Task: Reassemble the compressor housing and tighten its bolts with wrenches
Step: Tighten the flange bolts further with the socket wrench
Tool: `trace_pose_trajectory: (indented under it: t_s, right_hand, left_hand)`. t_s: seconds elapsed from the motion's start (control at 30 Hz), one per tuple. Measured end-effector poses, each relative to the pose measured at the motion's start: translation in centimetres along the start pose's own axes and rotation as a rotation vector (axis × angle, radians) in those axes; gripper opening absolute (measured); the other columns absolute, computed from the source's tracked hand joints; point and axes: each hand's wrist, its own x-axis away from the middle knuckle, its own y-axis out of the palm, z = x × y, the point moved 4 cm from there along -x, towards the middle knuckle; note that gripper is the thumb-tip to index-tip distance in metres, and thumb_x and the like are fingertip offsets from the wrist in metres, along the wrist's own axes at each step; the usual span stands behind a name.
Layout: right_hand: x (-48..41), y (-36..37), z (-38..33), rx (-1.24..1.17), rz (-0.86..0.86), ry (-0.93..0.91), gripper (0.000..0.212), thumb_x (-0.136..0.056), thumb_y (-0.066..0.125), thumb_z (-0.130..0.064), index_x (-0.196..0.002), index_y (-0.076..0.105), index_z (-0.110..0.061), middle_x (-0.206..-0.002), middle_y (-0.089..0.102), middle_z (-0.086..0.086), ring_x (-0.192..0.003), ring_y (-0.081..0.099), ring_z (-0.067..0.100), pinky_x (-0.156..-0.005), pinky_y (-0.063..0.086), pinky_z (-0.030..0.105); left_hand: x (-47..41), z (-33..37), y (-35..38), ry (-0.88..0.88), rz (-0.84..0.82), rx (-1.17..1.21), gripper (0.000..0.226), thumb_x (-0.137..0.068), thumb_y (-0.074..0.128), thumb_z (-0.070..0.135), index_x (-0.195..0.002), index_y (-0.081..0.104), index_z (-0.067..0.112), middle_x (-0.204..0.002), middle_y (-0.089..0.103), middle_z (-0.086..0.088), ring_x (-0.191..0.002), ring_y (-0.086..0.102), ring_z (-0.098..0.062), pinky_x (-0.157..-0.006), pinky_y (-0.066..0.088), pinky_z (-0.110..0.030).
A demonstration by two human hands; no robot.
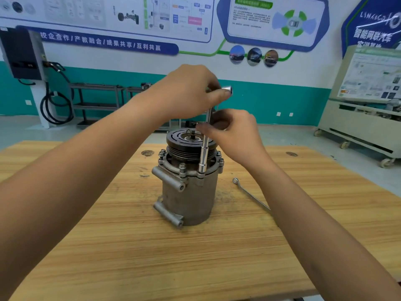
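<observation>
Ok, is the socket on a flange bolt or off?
On: the socket wrench stands nearly upright, its lower end down over a bolt on the compressor flange; left hand grips its top, right hand its shaft.

Wooden table point(130, 246), wall charger point(21, 55), posters point(130, 16)

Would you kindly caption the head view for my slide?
Left hand grips and right hand pinches the socket wrench seated on the flange of the compressor; a spanner lies on the table.
</observation>
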Motion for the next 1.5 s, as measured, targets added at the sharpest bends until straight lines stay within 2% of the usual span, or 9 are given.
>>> trace_pose_trajectory:
  t_s: [0.17, 0.33, 0.47, 0.67, 0.87, 1.03, 1.27, 1.37, 1.5]
  right_hand:
    - [0.2, -0.2, 0.1, 0.080, 0.061, 0.021, 0.031, -0.080, 0.069, -0.036, -0.061, 0.051, -0.021, -0.058, 0.054, -0.007, -0.057, 0.050, 0.010, -0.055, 0.036, 0.030]
    - [0.8, 0.4, -0.1, 0.035, -0.025, 0.023, 0.020, -0.088, 0.061, -0.027, -0.093, 0.070, -0.010, -0.083, 0.071, 0.003, -0.082, 0.064, 0.017, -0.071, 0.048, 0.032]
    - [0.6, 0.4, 0.4, -0.172, -0.079, 0.118, 0.021, -0.093, 0.050, -0.012, -0.099, 0.068, -0.004, -0.095, 0.071, 0.014, -0.096, 0.064, 0.025, -0.090, 0.048, 0.044]
    - [0.8, 0.2, 1.3, -0.269, -0.015, 0.131, 0.012, -0.088, 0.063, -0.013, -0.096, 0.070, -0.007, -0.085, 0.071, 0.005, -0.083, 0.067, 0.011, -0.081, 0.053, 0.028]
    - [1.3, 1.0, -0.3, -0.141, 0.092, -0.026, 0.016, -0.079, 0.072, -0.022, -0.076, 0.065, -0.008, -0.072, 0.068, 0.004, -0.071, 0.063, 0.014, -0.067, 0.050, 0.032]
    - [1.3, 1.4, 0.1, -0.239, -0.150, 0.003, 0.024, -0.090, 0.057, -0.014, -0.080, 0.062, 0.007, -0.070, 0.062, 0.010, -0.070, 0.052, 0.011, -0.066, 0.040, 0.033]
    - [1.5, 1.0, 0.3, -0.196, 0.020, 0.001, 0.008, -0.080, 0.072, -0.017, -0.074, 0.068, -0.018, -0.071, 0.066, -0.010, -0.063, 0.056, -0.009, -0.065, 0.044, 0.010]
    - [1.9, 0.6, 0.5, -0.194, 0.095, -0.034, 0.028, -0.078, 0.075, -0.023, -0.063, 0.052, -0.033, -0.063, 0.057, -0.019, -0.063, 0.056, -0.005, -0.062, 0.043, 0.012]
    - [1.8, 1.5, 0.7, -0.293, -0.136, -0.004, 0.006, -0.089, 0.061, -0.020, -0.090, 0.065, -0.024, -0.087, 0.068, -0.012, -0.087, 0.062, -0.002, -0.080, 0.046, 0.016]
  left_hand:
    - [0.2, 0.7, 0.4, -0.019, 0.083, 0.157, 0.036, -0.087, 0.055, 0.047, -0.102, 0.068, 0.017, -0.086, 0.062, 0.001, -0.077, 0.055, -0.013, -0.061, 0.041, -0.020]
    - [0.2, -1.2, 1.7, -0.245, 0.152, 0.535, 0.031, -0.086, 0.056, 0.034, -0.085, 0.067, 0.006, -0.079, 0.069, -0.006, -0.078, 0.067, -0.024, -0.072, 0.058, -0.039]
    - [0.4, -1.2, 2.8, -0.373, 0.076, 0.899, 0.025, -0.090, 0.040, 0.021, -0.083, 0.062, 0.009, -0.076, 0.067, -0.003, -0.071, 0.065, -0.018, -0.067, 0.056, -0.028]
    - [1.5, -1.3, 3.1, -0.424, -0.125, 1.455, 0.030, -0.095, 0.033, 0.025, -0.100, 0.058, 0.010, -0.092, 0.071, -0.010, -0.084, 0.068, -0.021, -0.076, 0.056, -0.029]
    - [1.4, -0.7, 3.4, -0.491, 0.204, 1.361, 0.016, -0.097, 0.040, 0.031, -0.094, 0.046, 0.016, -0.046, 0.047, 0.007, -0.043, 0.051, -0.009, -0.044, 0.044, -0.018]
    - [0.1, -0.6, 3.2, -0.434, -0.120, 1.276, 0.026, -0.097, 0.035, 0.025, -0.087, 0.053, 0.009, -0.039, 0.027, 0.009, -0.034, 0.024, -0.007, -0.036, 0.025, -0.017]
    - [-0.5, 2.8, 0.6, -0.075, -0.031, -0.001, 0.034, -0.093, 0.039, 0.025, -0.101, 0.063, 0.001, -0.089, 0.065, -0.011, -0.078, 0.055, -0.024, -0.058, 0.036, -0.028]
    - [0.1, 3.8, 0.9, -0.025, 0.102, 0.260, 0.025, -0.093, 0.042, 0.021, -0.096, 0.063, 0.008, -0.072, 0.058, 0.003, -0.061, 0.055, -0.009, -0.054, 0.038, -0.017]
    - [0.0, 1.5, 1.6, -0.226, 0.253, 0.932, 0.017, -0.095, 0.043, 0.010, -0.085, 0.057, 0.013, -0.066, 0.055, 0.003, -0.046, 0.059, -0.006, -0.058, 0.048, -0.022]
